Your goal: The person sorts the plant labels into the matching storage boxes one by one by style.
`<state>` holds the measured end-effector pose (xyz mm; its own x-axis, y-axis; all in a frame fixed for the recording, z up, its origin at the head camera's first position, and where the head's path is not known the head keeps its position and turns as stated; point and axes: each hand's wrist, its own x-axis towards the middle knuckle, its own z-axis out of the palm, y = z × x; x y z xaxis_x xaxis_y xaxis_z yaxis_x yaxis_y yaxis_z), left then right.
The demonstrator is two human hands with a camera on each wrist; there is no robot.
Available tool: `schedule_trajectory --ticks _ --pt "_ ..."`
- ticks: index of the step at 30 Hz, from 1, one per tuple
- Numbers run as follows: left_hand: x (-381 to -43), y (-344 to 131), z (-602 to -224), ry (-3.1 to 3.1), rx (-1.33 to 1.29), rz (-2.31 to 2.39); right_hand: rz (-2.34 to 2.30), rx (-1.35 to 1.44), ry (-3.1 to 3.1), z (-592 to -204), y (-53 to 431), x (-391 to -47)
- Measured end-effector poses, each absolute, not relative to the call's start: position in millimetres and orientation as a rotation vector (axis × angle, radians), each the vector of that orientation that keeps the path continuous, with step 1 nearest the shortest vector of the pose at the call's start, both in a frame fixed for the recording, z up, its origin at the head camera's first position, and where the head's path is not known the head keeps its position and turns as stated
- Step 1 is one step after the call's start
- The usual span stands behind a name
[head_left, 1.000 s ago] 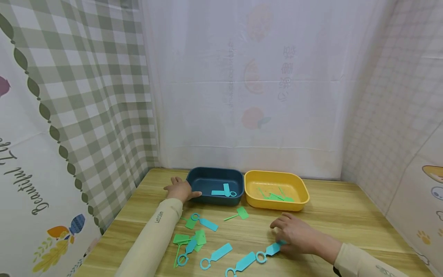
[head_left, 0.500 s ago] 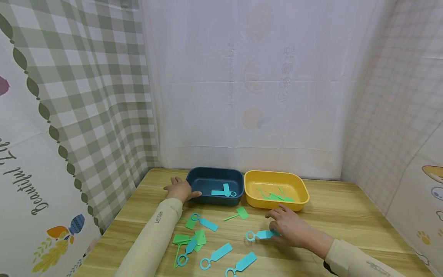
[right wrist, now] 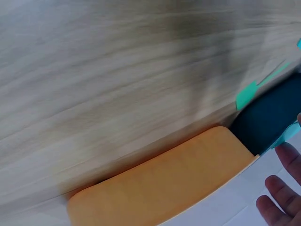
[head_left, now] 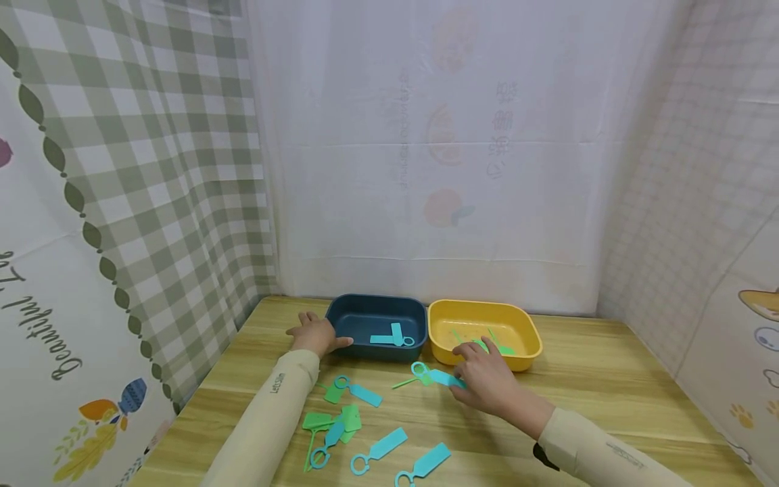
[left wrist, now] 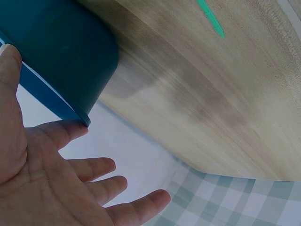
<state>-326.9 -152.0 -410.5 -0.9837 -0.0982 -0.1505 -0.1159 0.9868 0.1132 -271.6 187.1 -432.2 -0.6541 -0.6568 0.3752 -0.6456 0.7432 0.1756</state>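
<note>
My right hand (head_left: 489, 383) pinches a light-blue plastic tag with a ring end (head_left: 447, 378) by its flat end. The tag hangs above the table in front of the bins, its ring toward the left. My left hand (head_left: 313, 335) is at the left front corner of the dark blue bin (head_left: 347, 353). In the left wrist view, thumb and index fingertip touch the bin's rim, with the other fingers (left wrist: 141, 207) spread and straight. Inside the bin lie light-blue tags (head_left: 383, 339). The right wrist view shows only some fingertips (right wrist: 282, 190) at its edge.
A yellow bin (head_left: 447, 355) holding green T-shaped labels (head_left: 505, 350) stands right beside the blue bin. Nearer on the table lie light-blue tags (head_left: 388, 444) and green labels (head_left: 351, 416), some overlapping. Curtains (head_left: 438, 284) enclose the table's back and sides.
My right hand has lifted the light-blue tag off the table and carried it left and away from me, toward the bins. My left hand stays at the blue bin's corner.
</note>
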Motion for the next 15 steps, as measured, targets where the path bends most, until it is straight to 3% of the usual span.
schedule_trajectory --ticks 15 --pt "-322 -151 -406 2.991 -0.155 0.2 0.089 0.694 -2.661 -418 154 -296"
